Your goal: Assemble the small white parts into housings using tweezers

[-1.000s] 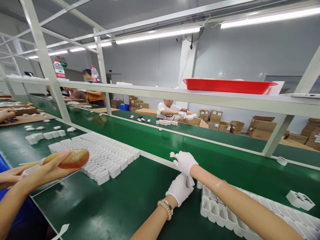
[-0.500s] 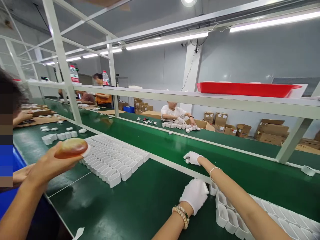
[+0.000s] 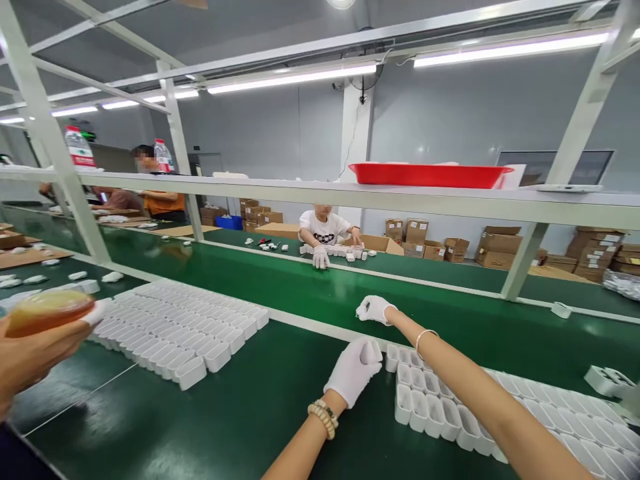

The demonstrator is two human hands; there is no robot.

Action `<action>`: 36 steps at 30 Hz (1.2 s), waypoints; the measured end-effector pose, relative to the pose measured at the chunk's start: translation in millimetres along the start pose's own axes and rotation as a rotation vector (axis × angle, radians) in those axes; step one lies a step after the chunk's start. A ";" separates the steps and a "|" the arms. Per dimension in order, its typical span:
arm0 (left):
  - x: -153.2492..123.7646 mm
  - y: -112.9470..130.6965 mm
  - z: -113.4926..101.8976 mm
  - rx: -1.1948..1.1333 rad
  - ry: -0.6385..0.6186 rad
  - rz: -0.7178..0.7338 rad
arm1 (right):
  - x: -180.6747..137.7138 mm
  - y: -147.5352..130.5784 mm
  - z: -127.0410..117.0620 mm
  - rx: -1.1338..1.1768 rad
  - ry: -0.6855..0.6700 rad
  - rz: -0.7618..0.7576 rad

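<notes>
My left hand (image 3: 351, 375), in a white glove with a beaded bracelet at the wrist, is closed on a white oval cup (image 3: 373, 353). It is over the green table, at the left end of a block of upright open white cups (image 3: 434, 415). My right hand (image 3: 375, 310), also gloved, reaches over the green strip beyond the white rail. Its fingers are pinched together around something small and pale that I cannot make out. The right forearm crosses above the cup block and hides part of it.
Another person's hand (image 3: 30, 350) at left holds a glossy amber oval object (image 3: 50, 312) near a second block of white cups (image 3: 185, 327). Across the strip, a co-worker (image 3: 325, 230) handles white pieces. A shelf (image 3: 280, 189) with a red tray (image 3: 430, 175) spans above.
The view has swung right, so the table and cups appear further left. My right hand stays pinched over the strip, and my left keeps its cup. The co-worker opposite has stretched a gloved hand forward.
</notes>
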State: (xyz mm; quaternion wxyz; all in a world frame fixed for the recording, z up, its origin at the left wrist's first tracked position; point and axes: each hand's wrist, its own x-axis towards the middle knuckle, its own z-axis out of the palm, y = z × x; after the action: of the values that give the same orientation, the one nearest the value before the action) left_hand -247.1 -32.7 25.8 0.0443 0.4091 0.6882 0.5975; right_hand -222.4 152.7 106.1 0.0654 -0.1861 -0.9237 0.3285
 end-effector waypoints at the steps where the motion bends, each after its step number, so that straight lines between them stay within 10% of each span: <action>1: -2.7 2.4 14.7 -0.010 -0.021 -0.010 | -10.9 3.8 -8.5 0.029 -0.013 -0.026; 6: -14.5 16.5 44.7 -0.063 -0.055 -0.045 | -111.3 22.3 -40.8 0.125 0.039 -0.211; 12: -32.4 35.9 37.2 -0.002 -0.136 0.283 | -202.4 12.0 -36.4 -0.044 0.064 -0.379; 36: -43.3 42.4 44.9 0.244 -0.221 0.486 | -207.5 19.3 -32.1 -0.104 -0.024 -0.322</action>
State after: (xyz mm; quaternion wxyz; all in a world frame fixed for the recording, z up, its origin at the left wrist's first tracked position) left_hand -172.2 -26.1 31.0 -0.0748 0.6269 0.6278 0.4552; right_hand -17.5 104.9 119.2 0.0963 -0.0348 -0.9580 0.2678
